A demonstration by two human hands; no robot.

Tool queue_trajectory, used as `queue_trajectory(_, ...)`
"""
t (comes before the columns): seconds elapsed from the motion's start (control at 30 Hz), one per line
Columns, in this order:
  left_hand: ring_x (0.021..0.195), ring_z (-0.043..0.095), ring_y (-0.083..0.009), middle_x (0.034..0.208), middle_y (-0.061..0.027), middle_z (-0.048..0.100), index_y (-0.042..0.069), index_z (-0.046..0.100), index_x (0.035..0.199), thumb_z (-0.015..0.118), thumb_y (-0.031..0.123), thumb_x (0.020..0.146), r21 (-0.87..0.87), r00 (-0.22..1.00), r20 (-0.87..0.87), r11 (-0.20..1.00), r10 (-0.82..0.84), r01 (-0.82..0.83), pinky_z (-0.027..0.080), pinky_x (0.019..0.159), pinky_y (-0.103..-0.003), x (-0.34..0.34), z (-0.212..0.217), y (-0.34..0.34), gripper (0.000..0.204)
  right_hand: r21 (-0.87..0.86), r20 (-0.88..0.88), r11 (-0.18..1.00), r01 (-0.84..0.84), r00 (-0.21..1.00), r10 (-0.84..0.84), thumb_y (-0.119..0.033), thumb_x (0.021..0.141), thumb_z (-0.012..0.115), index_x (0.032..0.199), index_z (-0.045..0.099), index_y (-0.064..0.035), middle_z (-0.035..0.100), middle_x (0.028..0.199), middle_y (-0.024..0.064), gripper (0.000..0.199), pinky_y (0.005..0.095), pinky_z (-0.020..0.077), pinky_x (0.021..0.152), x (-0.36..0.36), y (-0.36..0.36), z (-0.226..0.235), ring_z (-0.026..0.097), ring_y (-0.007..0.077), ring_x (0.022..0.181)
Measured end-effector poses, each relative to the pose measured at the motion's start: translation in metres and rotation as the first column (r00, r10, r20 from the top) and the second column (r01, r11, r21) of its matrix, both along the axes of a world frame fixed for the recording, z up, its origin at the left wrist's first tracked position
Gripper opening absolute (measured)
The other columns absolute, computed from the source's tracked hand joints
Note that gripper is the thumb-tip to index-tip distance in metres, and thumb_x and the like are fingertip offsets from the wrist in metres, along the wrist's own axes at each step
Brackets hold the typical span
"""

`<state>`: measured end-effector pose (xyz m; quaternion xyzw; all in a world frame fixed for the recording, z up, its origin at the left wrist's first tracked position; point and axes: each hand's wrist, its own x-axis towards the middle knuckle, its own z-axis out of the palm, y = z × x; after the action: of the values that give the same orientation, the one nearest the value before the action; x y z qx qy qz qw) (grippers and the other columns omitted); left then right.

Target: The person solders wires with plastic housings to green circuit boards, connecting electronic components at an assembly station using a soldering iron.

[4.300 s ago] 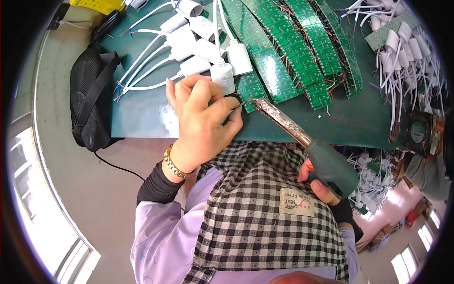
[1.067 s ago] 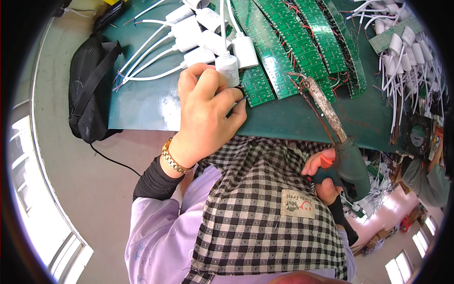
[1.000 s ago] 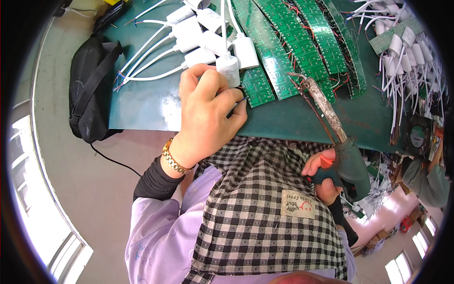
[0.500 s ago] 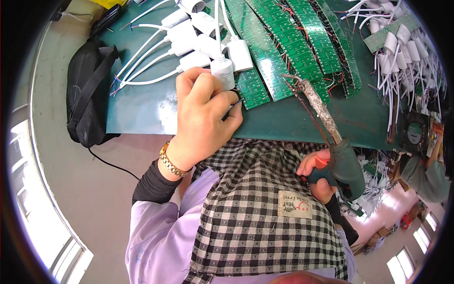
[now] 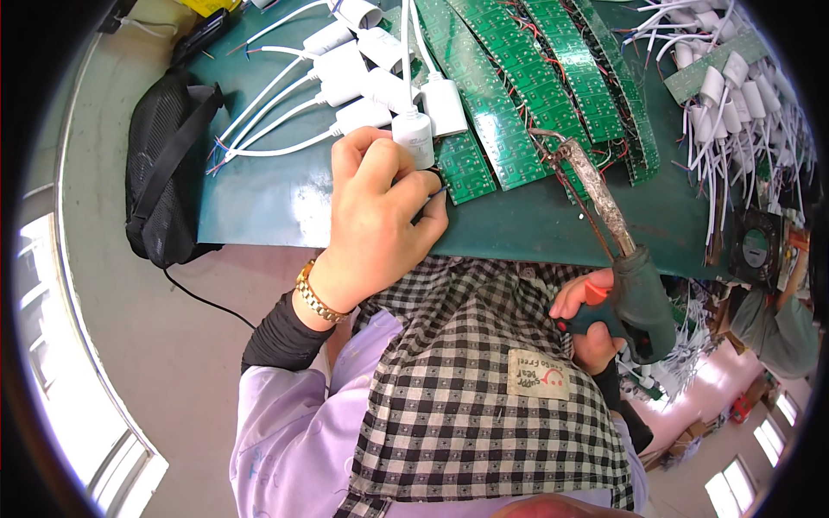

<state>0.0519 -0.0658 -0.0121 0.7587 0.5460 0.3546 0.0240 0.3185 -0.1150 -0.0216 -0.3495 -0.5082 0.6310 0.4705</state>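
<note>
My left hand (image 5: 380, 203) is closed, its fingers pinched at the lower end of a white plastic housing (image 5: 413, 134) with a white cable running up from it. A thin dark-blue wire (image 5: 438, 192) pokes out by the fingertips; the grip itself is partly hidden. Just right of these fingers lies the near end of a green circuit board panel (image 5: 466, 170). My right hand (image 5: 587, 315) grips a dark soldering gun (image 5: 641, 298) with an orange-red trigger. Its metal barrel points up and left, the bent tip over the front part of the green panels, apart from the left hand.
Several white housings with cables (image 5: 341, 73) lie at the back left of the green table (image 5: 268, 203). More green panels (image 5: 548, 78) with red wires fan out behind. Another heap of white housings (image 5: 734, 95) is at the right. A black mesh bag (image 5: 164, 173) sits at the left edge.
Both hands have shifted slightly to the right. The white housing and the soldering gun moved along with them; the grips look the same.
</note>
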Motion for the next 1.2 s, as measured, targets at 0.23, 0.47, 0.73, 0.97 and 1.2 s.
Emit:
queue_trajectory(0.23, 0.089, 0.046, -0.0341, 0.078, -0.007, 0.047, 0.006, 0.06, 0.072, 0.071, 0.0, 0.055, 0.001, 1.0, -0.006, 1.0, -0.001, 0.001, 0.041, 0.078, -0.041, -0.001, 0.0, -0.002, 0.022, 0.061, 0.046, 0.991, 0.121, 0.991, -0.124, -0.043, 0.083, 0.06, 0.114, 0.038, 0.0021, 0.05, 0.067, 0.01, 0.059, 0.0317, 0.0453, 0.054, -0.002, 0.002, 0.0, 0.051, 0.0212, 0.058)
queue_trajectory(0.47, 0.092, 0.048, -0.032, 0.081, -0.0055, 0.05, 0.009, 0.059, 0.077, 0.072, 0.002, 0.056, -0.009, 0.999, 0.03, 0.999, -0.039, 0.039, 0.039, 0.081, -0.041, -0.006, -0.001, -0.001, 0.026, 0.017, 0.051, 0.995, 0.095, 0.994, -0.096, -0.043, 0.083, 0.06, 0.118, 0.038, -0.0001, 0.051, 0.071, 0.0095, 0.059, 0.0325, 0.0454, 0.058, 0.009, -0.001, 0.001, 0.052, 0.0212, 0.063)
queue_trajectory(0.73, 0.093, 0.048, -0.0295, 0.082, -0.0029, 0.049, 0.011, 0.061, 0.071, 0.073, 0.003, 0.054, -0.107, 0.997, 0.067, 0.994, -0.026, 0.033, 0.037, 0.083, -0.04, -0.005, 0.006, -0.004, 0.022, -0.162, 0.136, 0.966, -0.2, 0.965, 0.223, -0.034, 0.08, 0.064, 0.114, 0.049, -0.0002, 0.055, 0.078, 0.0075, 0.05, 0.032, 0.0469, 0.069, 0.02, -0.001, 0.013, 0.055, 0.0185, 0.072)
queue_trajectory(0.97, 0.094, 0.048, -0.029, 0.081, -0.0019, 0.047, 0.012, 0.061, 0.068, 0.074, 0.004, 0.053, -0.103, 0.997, -0.072, 0.994, 0.035, -0.043, 0.033, 0.085, -0.044, 0.001, 0.009, -0.002, 0.021, -0.258, 0.321, 0.922, -0.288, 0.875, 0.363, -0.04, 0.076, 0.066, 0.107, 0.051, 0.0048, 0.054, 0.08, 0.0077, 0.057, 0.0305, 0.0466, 0.07, 0.026, 0.001, 0.012, 0.054, 0.017, 0.074)
queue_trajectory(1.2, 0.096, 0.048, -0.029, 0.079, -0.0022, 0.046, 0.011, 0.062, 0.066, 0.071, 0.007, 0.056, -0.102, 0.991, -0.128, 0.993, 0.042, -0.055, 0.029, 0.087, -0.062, 0.002, 0.01, -0.001, 0.014, -0.303, 0.234, 0.934, -0.191, 0.935, 0.267, -0.04, 0.078, 0.065, 0.1, 0.053, 0.0036, 0.054, 0.077, 0.0068, 0.05, 0.0291, 0.0464, 0.066, 0.016, 0.0, 0.008, 0.054, 0.0159, 0.07)
